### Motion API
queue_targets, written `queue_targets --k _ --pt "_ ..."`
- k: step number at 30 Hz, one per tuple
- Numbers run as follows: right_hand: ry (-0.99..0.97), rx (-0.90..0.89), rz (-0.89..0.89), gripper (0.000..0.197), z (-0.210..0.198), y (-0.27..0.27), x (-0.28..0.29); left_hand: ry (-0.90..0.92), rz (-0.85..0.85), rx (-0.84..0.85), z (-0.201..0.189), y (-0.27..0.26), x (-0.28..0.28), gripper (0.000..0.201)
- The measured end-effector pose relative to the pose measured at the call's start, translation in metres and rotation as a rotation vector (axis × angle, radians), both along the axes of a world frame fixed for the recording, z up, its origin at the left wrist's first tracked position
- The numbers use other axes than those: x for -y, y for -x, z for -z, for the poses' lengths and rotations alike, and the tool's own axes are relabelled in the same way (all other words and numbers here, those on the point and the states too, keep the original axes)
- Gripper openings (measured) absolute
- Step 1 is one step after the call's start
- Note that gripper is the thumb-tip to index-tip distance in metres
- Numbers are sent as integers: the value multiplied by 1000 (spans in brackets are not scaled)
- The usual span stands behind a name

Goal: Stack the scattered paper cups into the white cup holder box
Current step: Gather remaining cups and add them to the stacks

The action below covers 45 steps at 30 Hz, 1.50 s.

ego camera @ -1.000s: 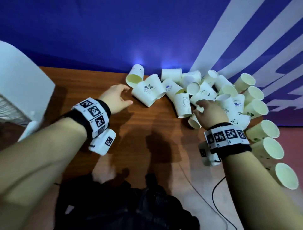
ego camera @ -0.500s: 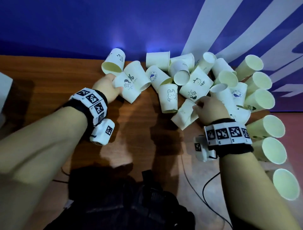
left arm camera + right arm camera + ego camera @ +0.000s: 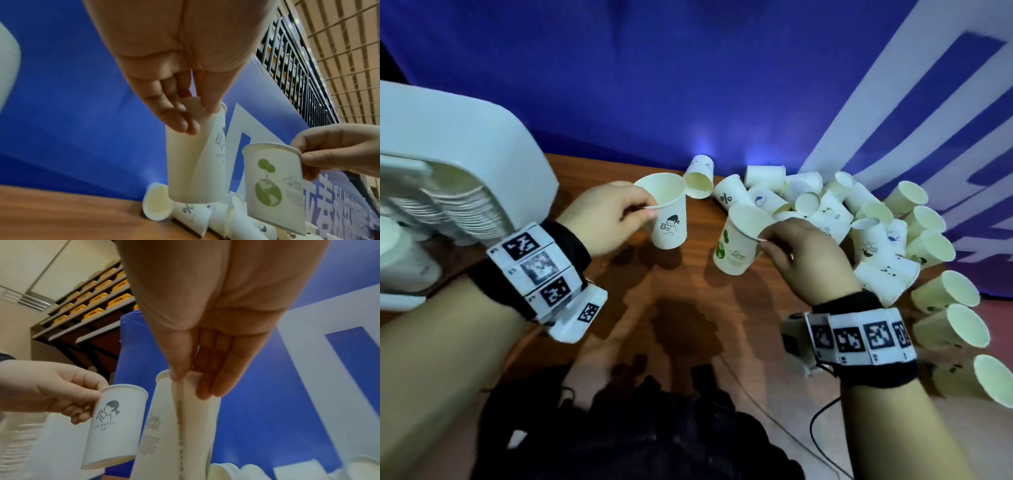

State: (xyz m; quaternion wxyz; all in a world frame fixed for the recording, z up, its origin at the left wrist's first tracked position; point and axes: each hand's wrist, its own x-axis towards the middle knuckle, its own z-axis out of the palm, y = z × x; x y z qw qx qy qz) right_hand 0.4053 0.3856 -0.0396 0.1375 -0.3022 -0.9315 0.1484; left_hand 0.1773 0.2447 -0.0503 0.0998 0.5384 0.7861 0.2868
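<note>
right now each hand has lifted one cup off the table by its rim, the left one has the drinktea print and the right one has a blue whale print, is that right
Not quite. The cup in the right hand carries a green globe with leaves, not a blue whale; the left wrist view shows it plainly. The rest holds: the left hand pinches the rim of the Drinktea cup, and both cups are off the table.

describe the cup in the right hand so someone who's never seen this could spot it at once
Start at the wooden table with the heap of white paper cups on its right side. Just left of the heap, the right hand pinches the rim of one white paper cup lifted off the table. It alone shows a green globe and leaf print; the left hand cup has a black figure.
</note>
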Motion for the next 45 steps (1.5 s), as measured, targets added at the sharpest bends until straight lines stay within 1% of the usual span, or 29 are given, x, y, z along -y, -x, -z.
queue_targets --k 1,4,6,9,14,17,19,20,23,27,31,36,39,40,41,43,44,45 --pt "-12 -18 -10 14 -2 10 15 8 4 -15 -5 9 19 18" --pt "-8 -88 -61 19 -5 52 67 13 14 -45 -20 45 87 37" --pt "5 -109 -88 21 -5 77 96 -4 9 -65 -27 67 124 40" --pt "1 -143 -161 25 -4 122 141 -17 -59 -122 -37 103 186 48" --pt "8 -196 -259 22 -5 168 191 -13 -113 -154 -48 141 261 47" --pt "-2 -188 -308 21 -7 189 209 -48 -159 -145 -41 162 286 32" --pt "-6 -180 -324 20 -8 200 216 -67 -184 -162 -30 177 292 18" --pt "-10 -177 -333 18 -8 204 219 -60 -190 -172 -23 182 292 15" --pt "-18 -171 -358 13 -9 217 227 -11 -210 -172 -6 194 289 17" --pt "-38 -162 -374 14 -9 230 231 59 -196 -145 10 202 282 21" --pt "-45 -168 -390 15 -8 240 236 198 -168 -128 24 209 279 24" --pt "-32 -155 -425 18 -6 253 239 326 -125 -87 40 218 274 25" --pt "-45 -154 -445 17 -7 262 242 340 -129 -47 48 220 271 25" --pt "-51 -164 -455 16 -8 265 244 317 -159 -51 49 219 271 30" --pt "-57 -173 -463 15 -9 267 245 296 -198 -62 51 217 271 41" --pt "-70 -183 -469 14 -11 273 246 287 -269 -51 53 216 268 70" --pt "-71 -188 -471 14 -11 277 247 285 -293 -7 55 216 266 81" --pt "-71 -192 -475 15 -11 281 249 277 -309 69 59 218 263 88"
